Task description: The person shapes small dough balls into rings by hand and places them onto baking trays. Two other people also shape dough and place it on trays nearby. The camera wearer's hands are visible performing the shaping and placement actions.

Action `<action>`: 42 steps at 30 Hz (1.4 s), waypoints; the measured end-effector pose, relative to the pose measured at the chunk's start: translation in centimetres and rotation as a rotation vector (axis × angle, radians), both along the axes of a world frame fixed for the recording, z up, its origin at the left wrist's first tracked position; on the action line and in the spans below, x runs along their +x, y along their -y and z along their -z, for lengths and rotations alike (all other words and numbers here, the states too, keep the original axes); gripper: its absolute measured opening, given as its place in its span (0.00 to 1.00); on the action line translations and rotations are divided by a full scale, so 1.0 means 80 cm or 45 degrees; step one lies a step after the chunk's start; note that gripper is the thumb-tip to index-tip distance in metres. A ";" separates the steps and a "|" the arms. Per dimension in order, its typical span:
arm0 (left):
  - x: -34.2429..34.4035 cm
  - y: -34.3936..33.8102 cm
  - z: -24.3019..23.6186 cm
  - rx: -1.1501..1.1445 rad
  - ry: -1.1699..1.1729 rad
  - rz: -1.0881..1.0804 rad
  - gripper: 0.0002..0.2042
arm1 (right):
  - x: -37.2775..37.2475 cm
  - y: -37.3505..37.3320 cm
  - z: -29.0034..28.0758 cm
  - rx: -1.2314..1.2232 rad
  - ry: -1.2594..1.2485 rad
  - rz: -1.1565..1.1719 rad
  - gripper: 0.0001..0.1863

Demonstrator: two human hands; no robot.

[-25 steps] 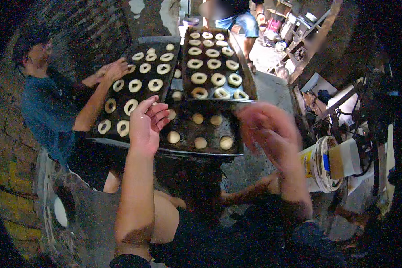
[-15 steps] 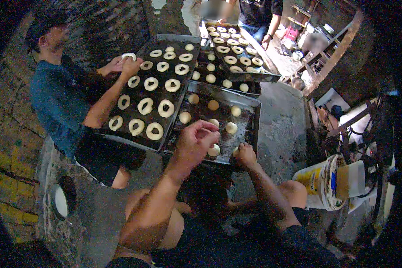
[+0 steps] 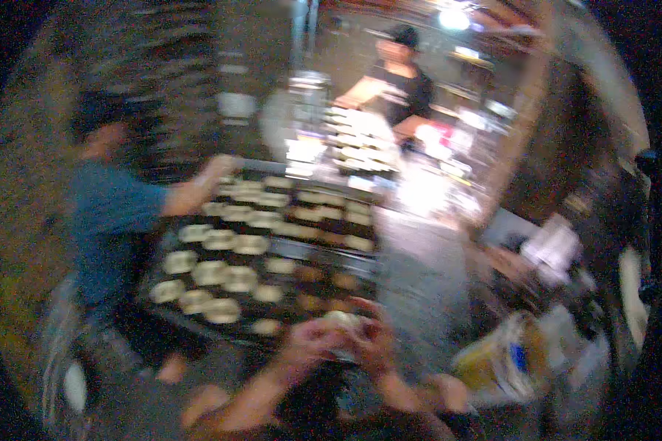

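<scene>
The whole view is smeared by motion. My left hand (image 3: 309, 344) and my right hand (image 3: 376, 344) are drawn together, their fingers closed around a pale dough piece (image 3: 341, 320); its exact shape is blurred. Beyond them lies a dark baking tray with dough balls (image 3: 267, 294), some pale and some browner. To its left, another tray bears several rows of pale dough rings (image 3: 212, 273).
On the left, a person in a teal shirt (image 3: 114, 213) reaches over the ring tray's far end. Farther back, another person (image 3: 404, 88) holds a tray of dough rings (image 3: 360, 140). A yellow-and-white bucket (image 3: 500, 353) stands at right.
My hands, earlier apart over the ball tray, are now together around a dough piece. The view has tilted up. The far person and their tray now appear farther from the other trays.
</scene>
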State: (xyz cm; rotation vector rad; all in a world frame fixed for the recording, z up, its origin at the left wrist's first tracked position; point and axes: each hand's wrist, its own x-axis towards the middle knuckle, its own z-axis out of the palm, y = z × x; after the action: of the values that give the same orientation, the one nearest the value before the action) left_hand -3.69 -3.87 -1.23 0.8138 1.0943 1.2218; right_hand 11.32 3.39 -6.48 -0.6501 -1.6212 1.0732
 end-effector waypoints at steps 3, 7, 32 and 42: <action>-0.026 0.010 -0.018 -0.034 0.012 0.018 0.14 | 0.002 0.028 -0.055 -0.027 0.233 0.078 0.30; -0.037 0.001 -0.005 0.235 -0.163 0.122 0.18 | -0.005 0.045 -0.110 -0.271 0.079 0.056 0.38; 0.176 -0.077 0.005 0.573 0.363 0.361 0.35 | 0.143 0.047 -0.078 -0.844 -0.211 -0.293 0.23; 0.026 -0.024 -0.006 0.065 -0.052 0.504 0.29 | 0.116 0.030 -0.114 -0.961 -0.210 -0.365 0.27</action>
State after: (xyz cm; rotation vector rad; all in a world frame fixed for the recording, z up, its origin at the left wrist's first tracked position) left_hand -1.58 -1.97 -0.71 1.0424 0.8836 0.9047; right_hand 20.59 0.96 2.66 -0.7927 -1.1591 1.9312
